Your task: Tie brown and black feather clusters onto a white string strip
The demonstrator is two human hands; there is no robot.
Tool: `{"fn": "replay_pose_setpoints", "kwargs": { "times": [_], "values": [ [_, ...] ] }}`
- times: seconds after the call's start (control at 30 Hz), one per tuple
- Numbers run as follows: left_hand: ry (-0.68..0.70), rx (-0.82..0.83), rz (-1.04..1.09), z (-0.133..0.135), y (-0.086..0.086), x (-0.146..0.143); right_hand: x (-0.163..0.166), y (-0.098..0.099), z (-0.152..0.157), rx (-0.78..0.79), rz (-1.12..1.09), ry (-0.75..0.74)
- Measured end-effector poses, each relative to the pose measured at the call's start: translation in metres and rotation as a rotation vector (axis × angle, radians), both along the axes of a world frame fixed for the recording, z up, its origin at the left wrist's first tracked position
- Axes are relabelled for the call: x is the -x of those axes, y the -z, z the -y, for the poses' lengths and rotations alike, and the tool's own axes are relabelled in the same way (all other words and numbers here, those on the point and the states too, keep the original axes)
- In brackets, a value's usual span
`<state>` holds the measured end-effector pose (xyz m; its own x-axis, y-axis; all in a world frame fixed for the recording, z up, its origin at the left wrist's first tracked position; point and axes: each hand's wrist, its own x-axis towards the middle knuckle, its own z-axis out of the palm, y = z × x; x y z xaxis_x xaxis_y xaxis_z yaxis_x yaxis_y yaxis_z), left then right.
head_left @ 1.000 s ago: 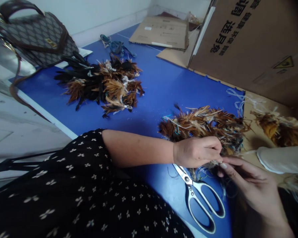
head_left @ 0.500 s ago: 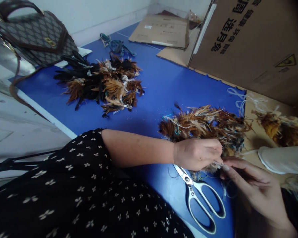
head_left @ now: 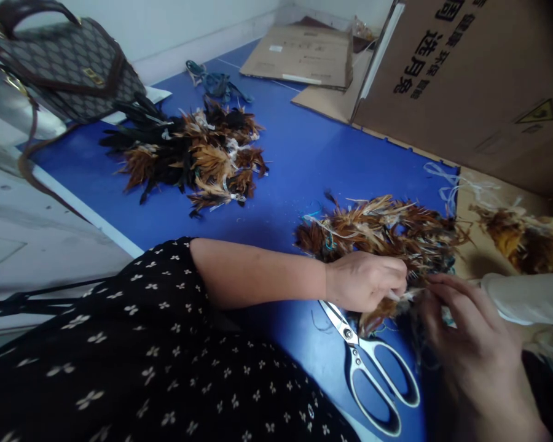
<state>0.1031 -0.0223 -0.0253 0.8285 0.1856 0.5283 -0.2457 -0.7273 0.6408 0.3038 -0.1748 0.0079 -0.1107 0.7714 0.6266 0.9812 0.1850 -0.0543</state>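
Observation:
My left hand [head_left: 366,282] is closed around a small bunch of brown feathers [head_left: 378,314], whose tips hang out below the fist. White fibres or string show at the bunch's right end, between my two hands. Close by on the right is my right hand [head_left: 477,344], thumb and fingers pinched near that white end; blur hides exactly what they grip. Just beyond my left hand lies a heap of brown and black feather bunches [head_left: 387,227]. Scissors with white-rimmed handles [head_left: 350,334] rest on the blue tabletop [head_left: 295,184], their blade tips under my left wrist.
Another pile of black and brown feather bunches [head_left: 193,153] lies at the far left, near a patterned handbag [head_left: 74,67]. Flat cardboard [head_left: 299,55] and a big carton [head_left: 461,80] stand behind. On the right are yellow-brown feathers [head_left: 525,239] and a pale cylinder [head_left: 529,298].
My hands have parted slightly, and the right hand has turned and lifted a little. More of the brown feathers now shows below my left fist. The scissors stay put.

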Motion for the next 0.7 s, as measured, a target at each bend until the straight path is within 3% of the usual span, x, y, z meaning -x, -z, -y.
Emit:
{"fn": "replay_pose_setpoints", "kwargs": {
  "times": [0.1, 0.2, 0.33, 0.4, 0.47, 0.53, 0.63, 0.7],
  "values": [
    [0.023, 0.091, 0.03, -0.002, -0.003, -0.002, -0.003, 0.002, -0.001, -0.081, 0.256, 0.107],
    [-0.003, 0.312, 0.089, 0.002, -0.006, -0.007, -0.005, 0.003, -0.001, -0.151, 0.316, 0.123],
    [-0.05, 0.839, -0.02, 0.016, -0.008, -0.013, 0.001, 0.006, -0.005, -0.2, 0.098, 0.078],
    [0.046, 1.156, -0.122, 0.023, -0.008, -0.016, 0.008, 0.007, -0.009, -0.192, 0.009, 0.039],
    [0.152, 1.345, -0.204, 0.026, -0.01, -0.017, 0.015, 0.003, -0.011, -0.154, -0.014, 0.0],
    [0.151, 1.379, -0.26, 0.026, -0.013, -0.017, 0.019, -0.006, -0.008, -0.099, -0.026, -0.001],
    [0.016, 1.338, -0.272, 0.023, -0.018, -0.017, 0.019, -0.025, 0.011, 0.0, -0.02, 0.124],
    [-0.088, 1.324, -0.243, 0.02, -0.02, -0.018, 0.02, -0.034, 0.033, 0.152, -0.057, 0.142]
  ]
}}
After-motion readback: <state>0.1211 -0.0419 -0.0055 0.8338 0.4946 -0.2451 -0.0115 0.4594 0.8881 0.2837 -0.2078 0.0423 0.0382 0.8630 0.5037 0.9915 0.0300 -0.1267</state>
